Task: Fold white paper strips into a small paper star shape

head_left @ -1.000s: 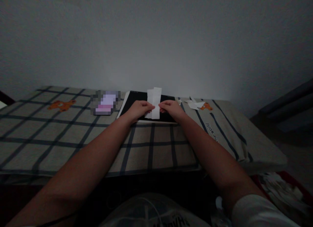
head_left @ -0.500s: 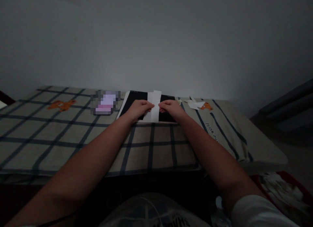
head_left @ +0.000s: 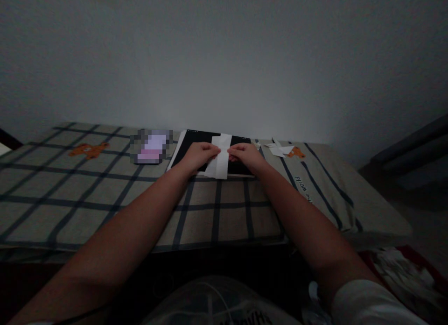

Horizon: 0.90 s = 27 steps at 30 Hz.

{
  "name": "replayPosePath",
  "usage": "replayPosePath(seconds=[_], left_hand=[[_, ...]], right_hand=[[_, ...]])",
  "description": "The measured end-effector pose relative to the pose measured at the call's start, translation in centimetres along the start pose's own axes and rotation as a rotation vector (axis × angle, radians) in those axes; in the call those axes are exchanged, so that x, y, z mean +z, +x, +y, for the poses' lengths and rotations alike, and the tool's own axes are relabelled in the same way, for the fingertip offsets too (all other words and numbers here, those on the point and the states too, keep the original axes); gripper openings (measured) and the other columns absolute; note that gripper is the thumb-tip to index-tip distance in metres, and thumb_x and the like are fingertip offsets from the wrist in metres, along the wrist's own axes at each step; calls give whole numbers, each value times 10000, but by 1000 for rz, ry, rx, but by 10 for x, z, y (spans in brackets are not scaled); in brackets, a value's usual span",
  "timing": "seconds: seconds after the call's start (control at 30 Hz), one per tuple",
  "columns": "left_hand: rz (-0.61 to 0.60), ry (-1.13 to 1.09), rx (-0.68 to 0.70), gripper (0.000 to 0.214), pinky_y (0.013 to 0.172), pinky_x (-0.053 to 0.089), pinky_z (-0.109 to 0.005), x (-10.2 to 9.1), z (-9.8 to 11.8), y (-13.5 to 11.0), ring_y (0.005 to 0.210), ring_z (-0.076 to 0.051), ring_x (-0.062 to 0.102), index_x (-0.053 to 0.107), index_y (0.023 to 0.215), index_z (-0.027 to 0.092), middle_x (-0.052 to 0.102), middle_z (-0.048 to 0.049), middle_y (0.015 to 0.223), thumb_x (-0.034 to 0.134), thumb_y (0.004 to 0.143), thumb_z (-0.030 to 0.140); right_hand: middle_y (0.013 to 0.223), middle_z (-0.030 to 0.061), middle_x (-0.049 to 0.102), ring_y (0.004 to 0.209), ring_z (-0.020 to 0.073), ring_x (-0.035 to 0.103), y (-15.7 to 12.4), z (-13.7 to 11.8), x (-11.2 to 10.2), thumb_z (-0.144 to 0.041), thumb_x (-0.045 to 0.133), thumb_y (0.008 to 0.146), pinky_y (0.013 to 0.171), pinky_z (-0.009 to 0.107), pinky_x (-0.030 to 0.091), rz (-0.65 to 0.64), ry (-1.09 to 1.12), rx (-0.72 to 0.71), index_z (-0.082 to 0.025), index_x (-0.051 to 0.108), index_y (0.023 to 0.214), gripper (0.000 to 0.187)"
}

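Note:
A white folded paper strip (head_left: 220, 159) lies lengthwise over a black board with a white rim (head_left: 191, 140). My left hand (head_left: 198, 155) pinches the strip's left edge with closed fingers. Facing it, my right hand (head_left: 247, 154) pinches the right edge in the same way. The two sets of fingertips almost meet across the paper. The strip's near end hangs just past the board's front rim.
The board rests at the far side of a table with a checked cloth (head_left: 105, 194), close to a pale wall. A blurred pinkish object (head_left: 151, 146) lies left of the board. White paper scraps (head_left: 278, 149) lie to its right. The table's right edge drops off near dark furniture.
The paper strip has slid toward me and lies lower over the board; its far end no longer sticks up past the back rim. Both hands stay pinched on it.

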<state>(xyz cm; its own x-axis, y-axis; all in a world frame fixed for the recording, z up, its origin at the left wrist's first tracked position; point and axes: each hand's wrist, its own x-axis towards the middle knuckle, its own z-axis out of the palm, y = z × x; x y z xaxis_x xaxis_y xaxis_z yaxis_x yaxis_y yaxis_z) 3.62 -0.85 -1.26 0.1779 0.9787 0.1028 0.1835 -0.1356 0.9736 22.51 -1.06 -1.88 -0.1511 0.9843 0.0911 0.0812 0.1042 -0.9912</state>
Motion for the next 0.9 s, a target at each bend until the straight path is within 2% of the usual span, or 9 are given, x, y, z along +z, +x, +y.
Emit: replayPosePath(seconds=[0.17, 0.37, 0.5, 0.9], left_hand=[[35, -19, 17, 172, 500, 297, -234, -2, 3, 0, 516, -82, 428, 711, 743, 130, 587, -2, 607, 721, 692, 294], [9, -23, 5, 151, 508, 302, -237, -1, 3, -2, 522, -87, 434, 717, 724, 134, 596, -12, 612, 714, 697, 283], [50, -26, -10, 178, 516, 313, -240, 0, 1, -1, 537, -92, 451, 728, 771, 138, 617, -18, 642, 711, 699, 300], [67, -27, -15, 165, 499, 306, -240, 0, 6, -4, 520, -95, 446, 705, 719, 138, 588, -8, 596, 705, 671, 295]], right_hand=[[644, 12, 665, 578, 97, 571, -3, -5, 2, -167, 692, 759, 650, 270, 500, -41, -33, 26, -154, 697, 712, 49], [678, 23, 672, 629, 113, 600, 0, 1, 0, -242, 721, 753, 660, 274, 508, -16, 13, 1, -162, 699, 753, 83], [680, 25, 680, 624, 109, 590, 0, 0, 0, -276, 732, 746, 649, 264, 511, -48, -47, -9, -166, 696, 733, 116], [657, 13, 677, 607, 101, 591, -2, -1, 3, -220, 705, 760, 638, 254, 504, -32, -25, 3, -162, 698, 726, 67]])
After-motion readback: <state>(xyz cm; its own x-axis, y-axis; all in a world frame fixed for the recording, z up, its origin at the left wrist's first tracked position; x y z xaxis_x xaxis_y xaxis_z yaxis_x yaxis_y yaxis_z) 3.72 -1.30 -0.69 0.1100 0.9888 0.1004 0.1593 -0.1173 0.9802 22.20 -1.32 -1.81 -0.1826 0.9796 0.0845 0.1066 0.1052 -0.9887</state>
